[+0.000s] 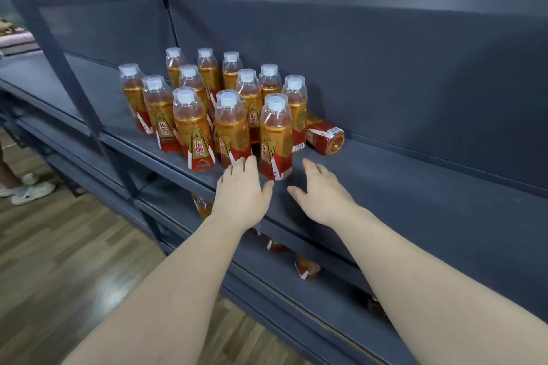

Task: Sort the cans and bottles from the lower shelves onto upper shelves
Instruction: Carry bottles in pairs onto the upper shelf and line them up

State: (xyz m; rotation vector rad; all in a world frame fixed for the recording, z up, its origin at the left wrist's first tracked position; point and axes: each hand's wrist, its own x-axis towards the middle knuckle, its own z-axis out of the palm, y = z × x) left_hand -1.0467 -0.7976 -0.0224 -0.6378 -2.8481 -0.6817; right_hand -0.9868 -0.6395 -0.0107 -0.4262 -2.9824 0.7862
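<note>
Loosely, left hand [241, 187] and right hand [321, 195] flank tapered (plastic) bottle [276, 139].

The shelf [415, 187], its back panel [385, 68] and the slanted post [60, 68] are one flat, dark blue-grey. The standing bottles [192, 127] hold amber-orange liquid under clear tops, each with a white cap showing through. Their labels are gold above and red below, split by slanted white-edged lines, with red characters on a pale panel; some carry a white barcode patch. The lying bottle [324, 135] shows a red label with white stripes and an orange-gold base. The lower bottles [307, 268] repeat the orange, red and white. The floor [74, 261] has a brown wood-plank pattern in lighter and darker strips. The shoes [32, 190] are whitish grey.
</note>
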